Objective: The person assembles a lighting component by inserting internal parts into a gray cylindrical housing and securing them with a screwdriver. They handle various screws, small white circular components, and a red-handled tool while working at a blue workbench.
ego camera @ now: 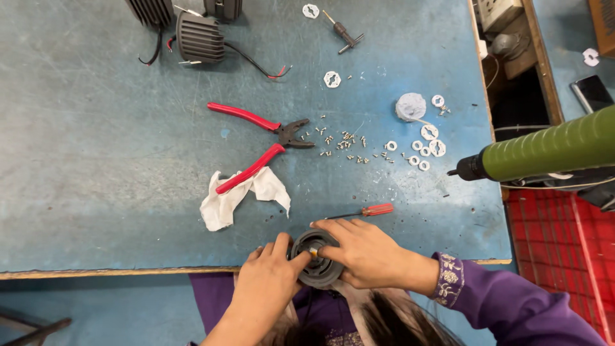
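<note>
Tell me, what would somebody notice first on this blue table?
Probably the red-handled pliers lying open mid-table, one handle resting on a crumpled white cloth, with tiny screws scattered to their right. At the near edge, the left hand and right hand hold a round dark part between them. A green power screwdriver pokes in from the right.

A worn blue workbench (96, 160) fills most of the view — its painted top scuffed and scratched pale in wide arcs, with a bare wooden strip (96, 273) along the near edge. Beyond the right end there is a gap, then a second blue surface (564, 38), and lower down a red ribbed crate (551, 237) — possibly plastic. The light falls even and soft
</note>
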